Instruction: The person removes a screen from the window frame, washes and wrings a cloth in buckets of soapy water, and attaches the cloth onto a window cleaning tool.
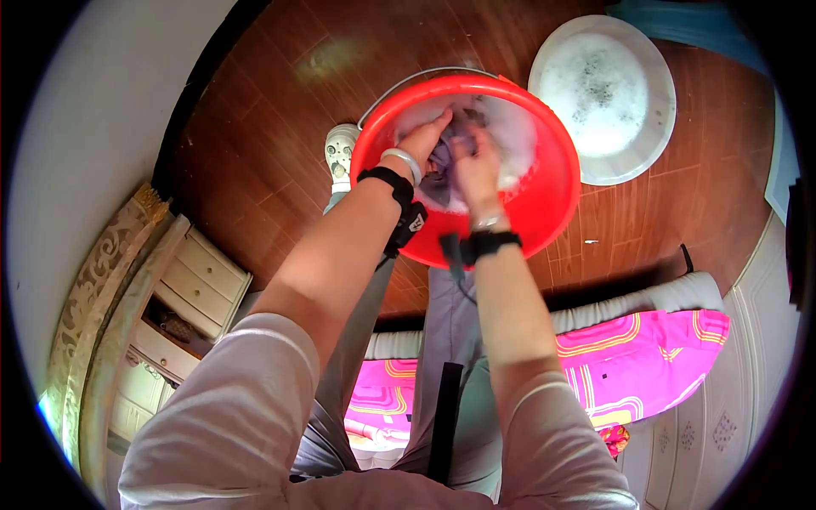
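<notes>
Cloth [441,161] bunched in 2 hands [478,172], grip closed

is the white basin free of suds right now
No, white suds cover most of the inside of the white basin.

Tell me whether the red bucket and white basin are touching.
Cannot tell. In the head view, the red bucket overlaps the white basin, hiding any contact or gap.

No readable text anywhere in this one, tbh. Closest thing is a little white mark [416,222] on the black device [410,226] strapped at the left wrist [393,172], and it's too small and unclear to make out any letters or numbers.
</notes>
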`<state>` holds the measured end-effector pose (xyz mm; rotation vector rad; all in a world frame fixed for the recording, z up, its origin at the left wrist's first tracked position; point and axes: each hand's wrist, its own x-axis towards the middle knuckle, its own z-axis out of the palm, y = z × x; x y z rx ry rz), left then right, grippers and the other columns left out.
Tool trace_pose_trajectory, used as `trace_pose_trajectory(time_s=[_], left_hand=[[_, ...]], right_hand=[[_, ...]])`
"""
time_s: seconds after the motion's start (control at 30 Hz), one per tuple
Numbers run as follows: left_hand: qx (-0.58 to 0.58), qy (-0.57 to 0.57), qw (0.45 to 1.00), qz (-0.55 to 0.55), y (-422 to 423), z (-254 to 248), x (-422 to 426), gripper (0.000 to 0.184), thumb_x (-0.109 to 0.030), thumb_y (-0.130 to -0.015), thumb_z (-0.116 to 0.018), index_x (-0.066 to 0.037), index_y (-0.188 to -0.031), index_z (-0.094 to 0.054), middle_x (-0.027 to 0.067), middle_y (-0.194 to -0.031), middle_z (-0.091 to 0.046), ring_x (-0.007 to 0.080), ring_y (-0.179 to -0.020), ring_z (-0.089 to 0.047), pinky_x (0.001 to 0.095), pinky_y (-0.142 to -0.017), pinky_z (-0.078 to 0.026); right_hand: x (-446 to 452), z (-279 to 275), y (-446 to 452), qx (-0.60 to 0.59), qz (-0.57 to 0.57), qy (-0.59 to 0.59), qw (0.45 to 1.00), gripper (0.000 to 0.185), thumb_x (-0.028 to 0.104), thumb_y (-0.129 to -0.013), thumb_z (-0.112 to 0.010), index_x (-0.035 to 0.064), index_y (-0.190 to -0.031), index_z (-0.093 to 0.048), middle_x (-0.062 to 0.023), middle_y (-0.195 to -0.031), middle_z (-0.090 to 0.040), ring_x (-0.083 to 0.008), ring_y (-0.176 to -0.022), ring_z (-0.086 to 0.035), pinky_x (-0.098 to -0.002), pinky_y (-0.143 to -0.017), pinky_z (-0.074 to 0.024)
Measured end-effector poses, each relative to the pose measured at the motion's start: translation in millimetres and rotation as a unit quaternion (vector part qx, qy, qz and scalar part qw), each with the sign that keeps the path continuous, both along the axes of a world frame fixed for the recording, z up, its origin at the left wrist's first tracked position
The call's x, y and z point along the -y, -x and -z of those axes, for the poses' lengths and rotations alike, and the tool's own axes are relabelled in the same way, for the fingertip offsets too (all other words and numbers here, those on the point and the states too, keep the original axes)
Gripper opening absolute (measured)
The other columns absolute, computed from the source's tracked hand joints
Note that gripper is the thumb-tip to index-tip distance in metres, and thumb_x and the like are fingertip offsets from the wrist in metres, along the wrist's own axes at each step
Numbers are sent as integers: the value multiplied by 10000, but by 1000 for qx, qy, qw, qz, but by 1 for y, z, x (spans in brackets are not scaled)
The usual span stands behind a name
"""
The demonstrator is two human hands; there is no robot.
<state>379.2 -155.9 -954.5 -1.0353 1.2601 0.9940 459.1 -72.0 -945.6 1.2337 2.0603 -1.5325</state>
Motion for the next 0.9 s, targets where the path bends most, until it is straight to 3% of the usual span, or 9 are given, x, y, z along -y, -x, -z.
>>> trace_pose_trajectory(time_s=[0.13,0.27,0.37,0.5,0.57,0.63,0.7,0.77,0.9], left_hand=[[-21,-218,947,-235,-17,3,-5,345,-309,-891,-476,-101,-1161,-530,91,-1016,-596,226,-869,-570,369,-734,-462],[-69,-131,976,-162,-44,22,-8,353,-321,-917,-433,-48,-1099,-563,110,-957,-609,225,-846,-587,337,-737,-476],[-68,-81,990,-93,-24,-20,-20,367,-362,-936,-401,-61,-1069,-563,97,-948,-627,223,-781,-602,364,-731,-483],[-18,-81,986,-141,-23,0,-2,364,-330,-946,-393,-36,-1090,-551,84,-971,-622,211,-804,-590,348,-770,-468],[-51,-94,992,-70,-42,-22,-4,360,-310,-946,-396,-27,-1110,-545,79,-1006,-617,205,-845,-586,343,-798,-461],[-98,-138,981,-95,-52,-34,-3,371,-281,-943,-426,-5,-1172,-519,89,-1101,-591,181,-935,-576,301,-828,-456],[-142,-115,983,2,-27,-34,7,418,-345,-937,-448,-2,-1163,-527,94,-1098,-595,177,-940,-580,299,-839,-457],[-52,-126,985,-105,-6,-31,13,473,-401,-916,-481,10,-1143,-536,85,-1060,-612,172,-944,-590,299,-858,-457],[-119,-225,963,83,9,-17,19,472,-338,-830,-629,16,-1130,-541,100,-1055,-610,178,-958,-585,306,-851,-459]], right_hand=[[19,-56,9,30,-90,-66,993,315,328,-839,-556,54,-993,-533,-206,-795,-634,-419,-769,-598,-472,-674,-473],[-16,-7,29,131,-140,-130,973,370,375,-885,-424,46,-966,-574,-239,-813,-620,-418,-784,-598,-476,-682,-474],[-30,-2,30,114,-75,-91,986,371,368,-885,-424,39,-949,-584,-244,-826,-619,-417,-777,-602,-483,-691,-473],[4,-68,27,191,-171,-116,960,363,358,-878,-434,39,-925,-602,-241,-831,-618,-427,-820,-589,-486,-731,-461],[-15,-29,10,117,-99,-105,983,380,356,-880,-434,26,-874,-622,-238,-806,-619,-410,-826,-595,-469,-727,-465],[-41,17,-2,57,-88,107,989,389,363,-884,-497,0,-916,-635,-213,-808,-635,-351,-745,-608,-386,-707,-478],[-44,12,-4,57,198,296,933,424,398,-884,-536,-16,-927,-621,-120,-808,-644,-244,-669,-600,-330,-649,-483],[-63,-4,-7,80,258,387,882,438,415,-882,-541,-14,-946,-605,-77,-810,-629,-189,-666,-591,-297,-619,-478],[-72,-5,-7,110,259,418,864,420,423,-877,-549,11,-945,-598,-61,-802,-620,-162,-647,-581,-270,-574,-469]])
